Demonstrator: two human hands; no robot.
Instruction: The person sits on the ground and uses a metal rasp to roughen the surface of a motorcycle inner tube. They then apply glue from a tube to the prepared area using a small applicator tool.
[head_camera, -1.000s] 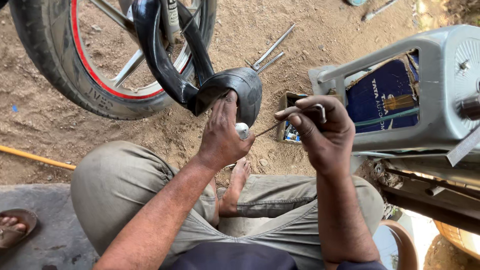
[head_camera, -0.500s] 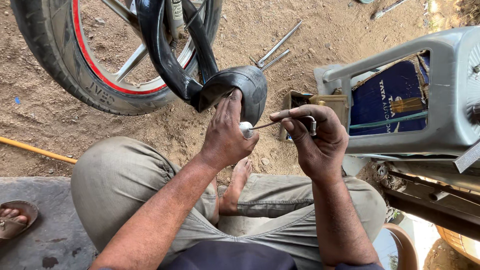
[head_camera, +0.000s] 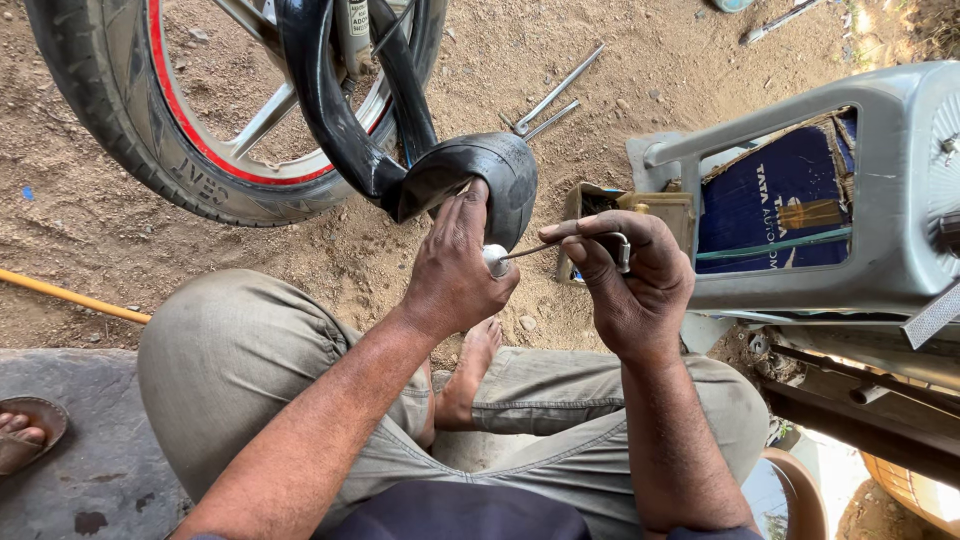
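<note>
Left hand (head_camera: 455, 265): your palm and fingers press flat on a folded loop of black inner tube (head_camera: 480, 180), thumb curled under against a small white cap (head_camera: 495, 260); the fingers lie together, clamped on the rubber, likely to keep the fold taut and steady.

Right hand (head_camera: 630, 280): your fingers pinch together on a thin metal rod tool (head_camera: 560, 243) with a looped handle, its tip meeting the white cap just beside your left thumb.

Inner tube: black, smooth, slightly glossy, bent double; it hangs out of the wheel (head_camera: 130, 130) above, which has a red rim stripe and grey spokes, and the fold sits between the wheel and your knees.

Nearby: two metal levers (head_camera: 550, 100) lie on the dirt ground (head_camera: 700, 50); a grey plastic stool (head_camera: 880, 200) on its side, with a blue carton (head_camera: 770, 210) behind its frame; a yellow rod (head_camera: 70, 295) at the left; a sandalled foot (head_camera: 20, 430) on a grey slab.
</note>
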